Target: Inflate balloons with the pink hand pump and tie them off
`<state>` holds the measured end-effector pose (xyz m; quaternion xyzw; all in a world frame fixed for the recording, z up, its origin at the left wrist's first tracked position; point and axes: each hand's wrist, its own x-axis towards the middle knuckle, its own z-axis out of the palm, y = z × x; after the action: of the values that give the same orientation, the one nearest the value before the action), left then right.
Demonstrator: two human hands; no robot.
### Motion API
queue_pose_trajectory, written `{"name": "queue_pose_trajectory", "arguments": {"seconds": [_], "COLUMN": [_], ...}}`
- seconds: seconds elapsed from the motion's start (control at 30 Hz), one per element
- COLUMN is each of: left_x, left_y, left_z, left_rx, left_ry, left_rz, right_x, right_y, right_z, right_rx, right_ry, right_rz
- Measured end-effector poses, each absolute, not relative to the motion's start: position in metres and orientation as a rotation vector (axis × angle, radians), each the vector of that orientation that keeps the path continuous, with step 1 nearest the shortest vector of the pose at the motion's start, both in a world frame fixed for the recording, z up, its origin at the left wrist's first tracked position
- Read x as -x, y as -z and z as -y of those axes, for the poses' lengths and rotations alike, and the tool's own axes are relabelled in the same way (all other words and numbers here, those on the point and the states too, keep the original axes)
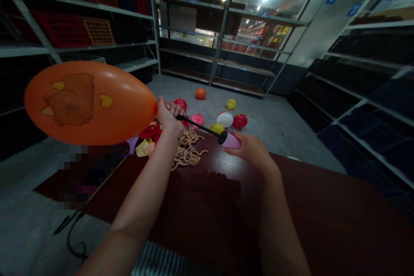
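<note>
A large inflated orange balloon (126, 95), printed with a cartoon animal and yellow hearts, stretches out to the left. My left hand (168, 114) is closed around its neck, where it meets the front end of a hand pump. From that hand the pump's black rod (200, 126) runs right to a pink handle (232, 140). My right hand (252, 148) is wrapped around this handle. The pump's front part is mostly hidden in my left fingers. Below lie tan rubber bands or strings (187, 155) and flat uninflated balloons (145, 148) on the dark table (207, 215).
Several inflated balloons lie on the floor beyond the table, among them a white balloon (225, 119), a red balloon (239, 121) and an orange one (201, 93). Metal shelves (213, 58) stand behind, with crates (97, 30) at left. Black cables (73, 241) hang at lower left.
</note>
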<state>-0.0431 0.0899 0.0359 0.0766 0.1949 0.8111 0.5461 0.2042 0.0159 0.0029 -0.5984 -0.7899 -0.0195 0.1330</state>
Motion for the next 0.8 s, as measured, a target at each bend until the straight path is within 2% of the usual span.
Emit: {"name": "queue_pose_trajectory", "arguments": {"seconds": [0.47, 0.8], "left_x": [-0.042, -0.021], "left_y": [-0.02, -0.024], "left_z": [-0.053, -0.065], "left_rx": [-0.238, -0.305], "left_ry": [-1.796, -1.672], "left_rz": [-0.451, -0.487], "right_x": [-0.176, -0.167], "right_y": [-0.021, -0.014], "right_z": [-0.005, -0.009], "right_rx": [1.775, 1.68], "right_ry": [0.144, -0.194], "right_rz": [2.355, 2.294]}}
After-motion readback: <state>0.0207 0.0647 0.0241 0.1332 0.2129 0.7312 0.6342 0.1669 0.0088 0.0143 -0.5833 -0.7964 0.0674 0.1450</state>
